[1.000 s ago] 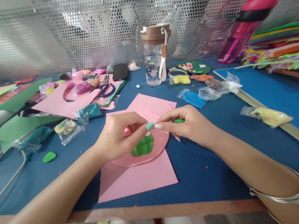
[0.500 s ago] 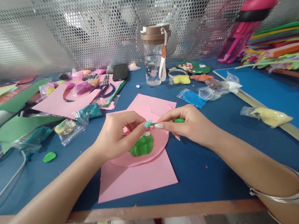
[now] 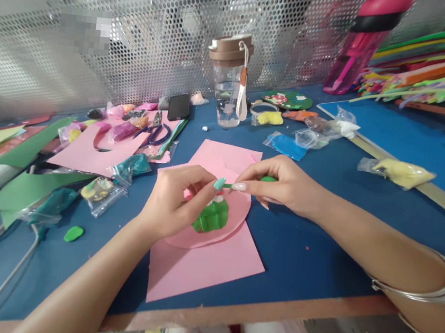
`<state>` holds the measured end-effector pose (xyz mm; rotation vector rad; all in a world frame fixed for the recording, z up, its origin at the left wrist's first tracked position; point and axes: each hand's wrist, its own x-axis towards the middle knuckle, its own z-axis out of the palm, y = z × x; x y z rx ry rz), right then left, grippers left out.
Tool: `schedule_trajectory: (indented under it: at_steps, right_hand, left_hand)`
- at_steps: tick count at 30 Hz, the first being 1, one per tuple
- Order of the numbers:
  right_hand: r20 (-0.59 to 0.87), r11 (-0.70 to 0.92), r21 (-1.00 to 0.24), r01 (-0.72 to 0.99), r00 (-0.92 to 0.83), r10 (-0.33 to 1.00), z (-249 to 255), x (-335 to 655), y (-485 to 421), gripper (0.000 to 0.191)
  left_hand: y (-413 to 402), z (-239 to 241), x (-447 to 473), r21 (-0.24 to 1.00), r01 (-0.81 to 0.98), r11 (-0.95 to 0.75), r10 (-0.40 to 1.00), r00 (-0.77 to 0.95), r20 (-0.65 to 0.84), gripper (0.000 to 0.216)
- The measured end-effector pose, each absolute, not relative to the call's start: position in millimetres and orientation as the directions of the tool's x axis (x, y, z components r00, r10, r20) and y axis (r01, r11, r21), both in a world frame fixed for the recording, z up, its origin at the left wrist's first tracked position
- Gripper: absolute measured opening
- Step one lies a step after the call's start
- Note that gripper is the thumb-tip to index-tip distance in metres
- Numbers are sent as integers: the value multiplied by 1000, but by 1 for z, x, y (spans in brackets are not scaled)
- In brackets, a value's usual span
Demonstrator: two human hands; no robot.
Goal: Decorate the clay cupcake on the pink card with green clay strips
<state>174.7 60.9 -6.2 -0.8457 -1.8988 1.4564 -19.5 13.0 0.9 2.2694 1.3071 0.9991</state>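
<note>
- I see a thin green clay strand (image 3: 228, 185) stretched between the two hands, just above the pink paper disc (image 3: 241, 211).
- Its long axis runs nearly level, left to right across my view, one end at each hand's fingertips.
- My left hand (image 3: 171, 203) has its grip closed to a pinch, thumb and forefinger on the strand's left end.
- My right hand (image 3: 284, 186) pinches the right end the same way, and a green clay lump (image 3: 268, 179) shows tucked under its fingers.
- I judge the strand to be very light, soft and easily torn or thinned; it wants holding near its ends with gentle pressure, not a squeeze at mid-length.
- Below the strand a green clay shape (image 3: 211, 218), with small white and pink bits at its top, lies on the disc.
- The disc rests on a pink paper sheet (image 3: 204, 265) lying flat on the blue tabletop (image 3: 317, 250).
- To the left lie clay-filled plastic bags (image 3: 102, 191), green paper pieces (image 3: 33, 184) and a loose green clay blob (image 3: 74, 233).
- Further back stand a clear bottle with a brown lid (image 3: 229, 80), a black phone (image 3: 179, 107) and scissors (image 3: 155, 130), near the perforated metal screen (image 3: 141, 31).
- To the right lie a blue clay bag (image 3: 288, 145) and a yellow clay bag (image 3: 402, 174); a pink bottle (image 3: 358, 48) stands at the back.
</note>
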Motion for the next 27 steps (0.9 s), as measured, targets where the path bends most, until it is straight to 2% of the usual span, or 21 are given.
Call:
schedule_trajectory:
  at_steps: [5, 17, 23, 27]
  right_hand:
    - [108, 227, -968, 108, -638, 763, -5, 174, 59, 14]
    - [69, 213, -968, 135, -671, 739, -4, 174, 58, 17]
    - [63, 136, -990, 46, -707, 705, -6, 176, 59, 16]
    - [-26, 126, -982, 139, -766, 642, -5, 175, 59, 19]
  left_hand:
    - [13, 1, -19, 666, 608, -432, 900, 345, 268, 36]
    - [12, -1, -15, 838, 442, -319, 912, 383, 145, 22]
    - [11, 1, -15, 859, 434, -270, 913, 398, 86, 20]
    - [11, 2, -15, 854, 445, -269, 912, 402, 79, 20]
